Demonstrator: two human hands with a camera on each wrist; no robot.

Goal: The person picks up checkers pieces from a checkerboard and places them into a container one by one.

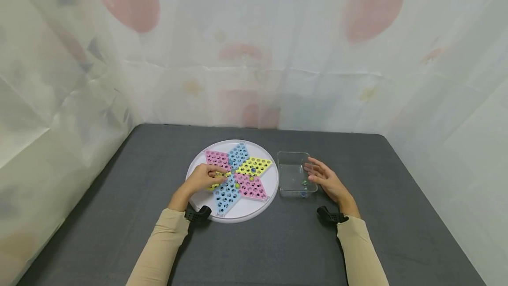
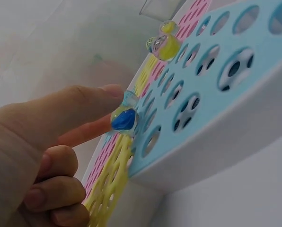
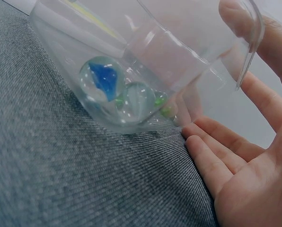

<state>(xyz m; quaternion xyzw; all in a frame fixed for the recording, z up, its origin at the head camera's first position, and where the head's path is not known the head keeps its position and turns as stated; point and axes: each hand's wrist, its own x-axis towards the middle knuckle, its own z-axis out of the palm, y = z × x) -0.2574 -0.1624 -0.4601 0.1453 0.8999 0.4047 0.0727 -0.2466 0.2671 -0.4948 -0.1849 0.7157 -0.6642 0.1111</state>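
My left hand (image 1: pixel 203 177) is over the left part of a round white Chinese checkers board (image 1: pixel 242 216). Its thumb and index finger pinch a clear marble with a blue swirl (image 2: pixel 123 118), right at the holes of the star; the other fingers curl into the palm. A second, pale teal marble (image 2: pixel 129 98) shows just behind it. My right hand (image 1: pixel 326 181) rests against the right side of a clear plastic box (image 1: pixel 291 169), fingers loosely spread, thumb and index finger overlapping the rim. Inside the box lie a blue-swirled marble (image 3: pixel 102 79), a clear marble (image 3: pixel 137 100) and green ones.
The board's star has pink, blue and yellow points. Yellow-green marbles (image 1: pixel 237 185) and a blue marble (image 1: pixel 253 169) sit in its holes. The box stands close beside the board's right edge on a dark grey table (image 1: pixel 270 250). A patterned curtain (image 1: pixel 246 47) hangs behind the table.
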